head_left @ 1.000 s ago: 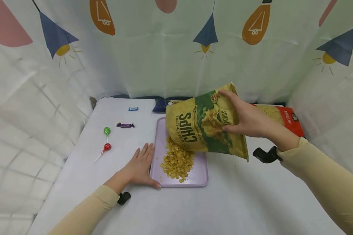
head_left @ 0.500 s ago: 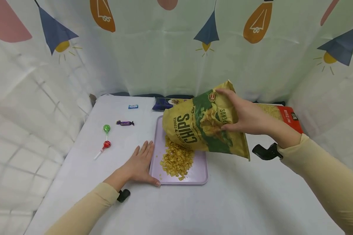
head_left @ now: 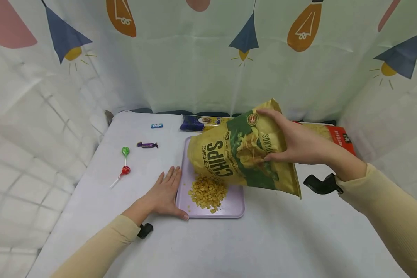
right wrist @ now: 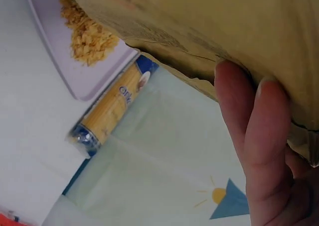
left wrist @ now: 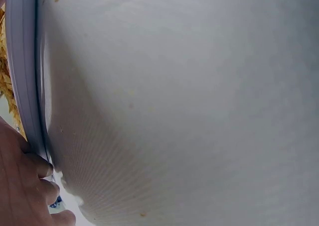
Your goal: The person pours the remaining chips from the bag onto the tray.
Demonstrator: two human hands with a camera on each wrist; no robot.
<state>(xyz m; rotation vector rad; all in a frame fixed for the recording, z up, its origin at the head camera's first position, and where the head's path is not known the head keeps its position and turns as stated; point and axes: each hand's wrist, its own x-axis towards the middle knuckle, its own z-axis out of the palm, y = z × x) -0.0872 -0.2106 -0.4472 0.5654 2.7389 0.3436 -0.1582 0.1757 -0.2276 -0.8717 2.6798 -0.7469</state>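
Note:
My right hand [head_left: 295,141] grips a yellow and green bag of chips [head_left: 222,154] near its upper end, thumb on the printed front and fingers [right wrist: 266,121] behind. The tilted bag has its lower left end over a lilac tray [head_left: 234,204]. A heap of crushed chips [head_left: 208,193] lies on the tray, its far part hidden by the bag. My left hand [head_left: 163,195] lies along the tray's left edge with fingers straight and slightly spread, thumb at the near left corner. In the left wrist view, its fingers [left wrist: 44,188] are right at the tray's rim.
Behind the tray lies a blue-ended pack of spaghetti [head_left: 198,122]. A red pack [head_left: 341,139] sits at the back right. On the left are a green lollipop [head_left: 125,150], a red lollipop [head_left: 125,170], a purple wrapped candy [head_left: 147,145] and a small blue candy [head_left: 156,126].
The chip bag's lower left end has shifted left, covering more of the heap. My right hand has moved slightly right and lower. My left hand keeps its place at the tray.

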